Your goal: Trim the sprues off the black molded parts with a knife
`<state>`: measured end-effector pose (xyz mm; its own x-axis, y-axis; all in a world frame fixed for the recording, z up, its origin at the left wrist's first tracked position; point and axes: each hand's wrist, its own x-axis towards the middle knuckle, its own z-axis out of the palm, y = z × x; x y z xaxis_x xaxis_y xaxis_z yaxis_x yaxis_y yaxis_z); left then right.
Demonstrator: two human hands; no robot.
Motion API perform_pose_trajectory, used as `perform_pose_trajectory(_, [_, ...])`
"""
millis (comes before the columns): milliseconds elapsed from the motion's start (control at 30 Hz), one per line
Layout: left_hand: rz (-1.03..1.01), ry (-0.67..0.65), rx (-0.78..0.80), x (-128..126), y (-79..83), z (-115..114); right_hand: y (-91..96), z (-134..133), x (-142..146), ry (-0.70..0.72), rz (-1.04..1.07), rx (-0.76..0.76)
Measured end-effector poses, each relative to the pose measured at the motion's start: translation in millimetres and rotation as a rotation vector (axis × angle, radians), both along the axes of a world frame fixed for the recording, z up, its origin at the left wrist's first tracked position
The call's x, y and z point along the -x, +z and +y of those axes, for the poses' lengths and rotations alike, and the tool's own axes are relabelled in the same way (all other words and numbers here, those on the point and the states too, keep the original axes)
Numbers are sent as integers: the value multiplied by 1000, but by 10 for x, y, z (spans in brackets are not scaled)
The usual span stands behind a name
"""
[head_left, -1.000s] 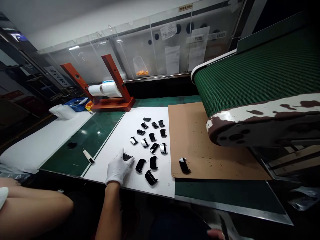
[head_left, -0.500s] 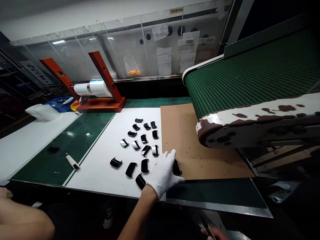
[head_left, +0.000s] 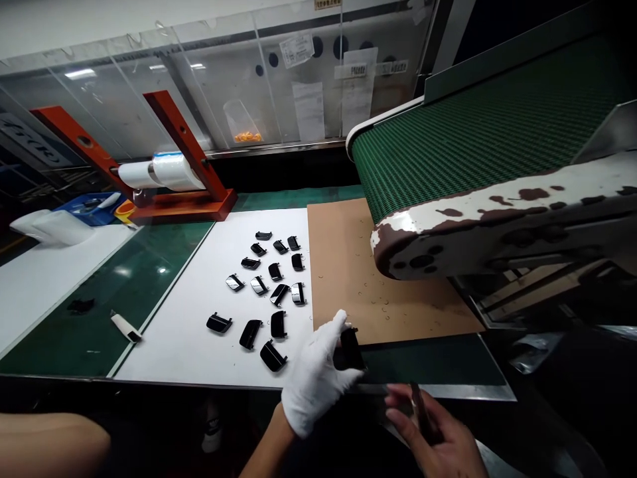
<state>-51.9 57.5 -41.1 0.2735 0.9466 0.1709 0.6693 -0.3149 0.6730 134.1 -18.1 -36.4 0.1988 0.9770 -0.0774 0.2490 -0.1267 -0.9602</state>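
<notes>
My left hand (head_left: 313, 373), in a white glove, grips a glossy black plastic part (head_left: 352, 348) between thumb and fingers over the front edge of the bench. Bare and slightly blurred, my right hand (head_left: 445, 435) is lower and to the right, closed around a slim dark tool (head_left: 421, 406) whose kind I cannot make out. Several similar black parts (head_left: 273, 356) with small pegs lie spread over the white sheet (head_left: 184, 338) left of my gloved hand. Small curved scraps (head_left: 385, 302) dot the brown cardboard (head_left: 343, 265).
A green conveyor belt (head_left: 462, 146) with a chipped white frame overhangs the cardboard on the right. Behind stands an orange roll holder (head_left: 184, 209) with rolls of film. A cutter knife (head_left: 125, 327) rests on the green mat at left. Another person's arm (head_left: 50, 441) shows lower left.
My left hand has picked the black part up off the cardboard and drawn it nearer. My right hand has risen toward it with the tool. The view has shifted right.
</notes>
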Motion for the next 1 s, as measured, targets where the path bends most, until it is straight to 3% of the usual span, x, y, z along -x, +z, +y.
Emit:
perform_pose_trajectory(100, [-113,-53,-58,-29,153,-132,139,97,73,-17,68,-56])
perform_pose_trajectory(333, [-213,-117,-238,-63,319,-244,294,109,79,36,-99,-169])
perform_pose_trajectory(633, [-296,-163,-138,-101,331,-266,245,44,5,78,-78,-162])
perform_pose_trajectory(833, [-507,-99,25,-99,307,-314,189,35,-127,71,204,-44])
perform_pose_trajectory(933, [-616,-113,58,-88,312,-313,274,66,-260,94,132,12])
perform_pose_trajectory(1000, [-653,-127,51,-82,327,-317,385,91,-335,200,24,-9])
